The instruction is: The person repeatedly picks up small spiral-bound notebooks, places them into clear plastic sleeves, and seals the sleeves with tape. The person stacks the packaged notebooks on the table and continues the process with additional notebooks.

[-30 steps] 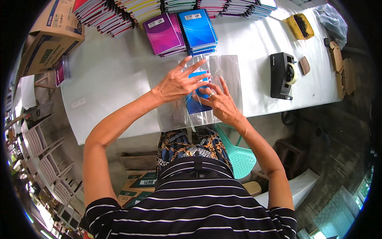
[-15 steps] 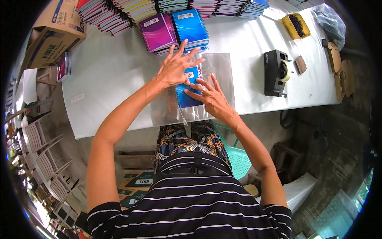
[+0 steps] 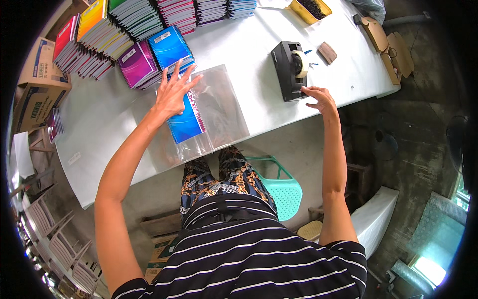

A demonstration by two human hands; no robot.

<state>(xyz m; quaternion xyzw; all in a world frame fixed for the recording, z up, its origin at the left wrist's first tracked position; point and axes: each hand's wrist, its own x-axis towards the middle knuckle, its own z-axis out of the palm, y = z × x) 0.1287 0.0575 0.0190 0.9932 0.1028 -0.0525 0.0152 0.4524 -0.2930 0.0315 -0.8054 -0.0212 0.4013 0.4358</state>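
Fingers of the left hand spread wide, palm down, pressing on the upper part of the blue notebook. Fingers of the right hand, to the right of the notebook, are partly bent at the near end of a black tape dispenser; whether they pinch the tape cannot be told. Clear plastic film extends to either side of the notebook, on a white-covered table. Just beyond the notebook: a stack of blue notebooks and, left of these, purple ones. Well to its left: a cardboard carton. Nearer the body and to its right: a green stool.
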